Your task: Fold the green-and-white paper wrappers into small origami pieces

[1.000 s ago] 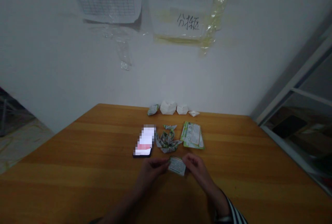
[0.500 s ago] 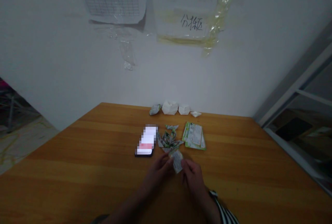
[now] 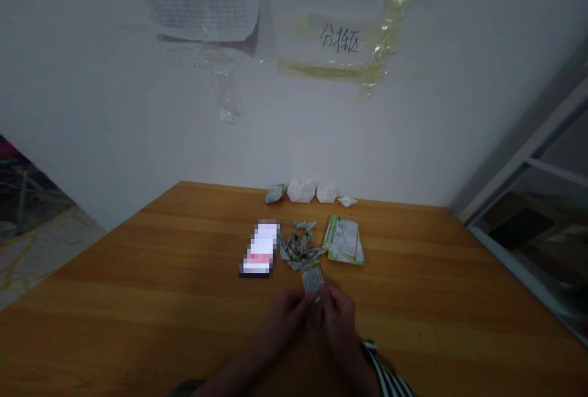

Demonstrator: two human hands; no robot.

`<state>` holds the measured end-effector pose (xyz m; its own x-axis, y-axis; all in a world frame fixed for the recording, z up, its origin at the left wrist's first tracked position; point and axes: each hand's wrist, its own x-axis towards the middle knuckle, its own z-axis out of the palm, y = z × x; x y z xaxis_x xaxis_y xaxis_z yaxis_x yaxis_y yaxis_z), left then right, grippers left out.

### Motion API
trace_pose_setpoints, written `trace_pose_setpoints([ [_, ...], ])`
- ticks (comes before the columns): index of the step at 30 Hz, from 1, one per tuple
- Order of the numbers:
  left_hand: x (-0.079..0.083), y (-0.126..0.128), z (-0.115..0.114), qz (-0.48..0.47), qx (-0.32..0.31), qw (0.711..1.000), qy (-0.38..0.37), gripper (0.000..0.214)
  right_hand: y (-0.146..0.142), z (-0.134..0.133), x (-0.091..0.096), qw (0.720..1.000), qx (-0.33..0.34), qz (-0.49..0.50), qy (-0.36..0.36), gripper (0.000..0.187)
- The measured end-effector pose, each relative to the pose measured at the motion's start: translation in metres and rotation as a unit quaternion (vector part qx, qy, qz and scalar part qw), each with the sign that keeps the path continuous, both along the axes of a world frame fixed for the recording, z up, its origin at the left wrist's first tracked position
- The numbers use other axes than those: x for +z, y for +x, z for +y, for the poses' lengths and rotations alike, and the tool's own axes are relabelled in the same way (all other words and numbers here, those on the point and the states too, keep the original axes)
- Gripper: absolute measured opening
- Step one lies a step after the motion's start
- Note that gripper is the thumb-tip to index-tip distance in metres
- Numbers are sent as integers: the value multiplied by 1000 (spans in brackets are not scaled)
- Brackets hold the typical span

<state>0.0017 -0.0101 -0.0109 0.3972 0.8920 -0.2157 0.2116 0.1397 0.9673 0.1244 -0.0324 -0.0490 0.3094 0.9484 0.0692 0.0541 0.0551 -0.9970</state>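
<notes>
A small piece of printed paper [image 3: 313,279], white and green with rows of text, is pinched at its lower edge between my two hands. My left hand [image 3: 288,318] grips its lower left part, thumb pressed towards the paper. My right hand [image 3: 339,317] holds the lower right corner between thumb and fingers. Just beyond the paper lie several folded printed paper pieces [image 3: 301,247] in a cluster on the wooden table [image 3: 184,317]. The undersides of my fingers are hidden.
Left of the cluster lies a phone [image 3: 261,249] with a lit screen; on the right are stacked green-and-white printed sheets [image 3: 344,239]. Along the wall stand a printed folded paper [image 3: 275,193] and white folded papers [image 3: 301,191]. A metal-framed shelf [image 3: 551,170] borders the right side.
My left hand has moved down from the paper's upper left side to its lower edge, closer to my right hand. The paper now stands straighter, with more of its upper part showing.
</notes>
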Motion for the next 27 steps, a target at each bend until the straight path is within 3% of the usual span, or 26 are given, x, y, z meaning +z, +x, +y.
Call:
trace_pose_setpoints([
  [3, -1, -2, 4, -38, -19, 999, -11, 51, 3, 1, 4, 999, 31, 22, -3, 46],
  [11, 1, -13, 12, -78, -5, 997, 5, 34, 9, 2, 4, 996, 83, -30, -12, 46],
  [21, -5, -12, 12, -110, 30, 989, -95, 57, 8, 3, 6, 993, 116, -7, -30, 49],
  [27, -3, -15, 15, -114, 62, 990, -61, 48, 9, 3, 5, 993, 109, -10, -34, 49],
])
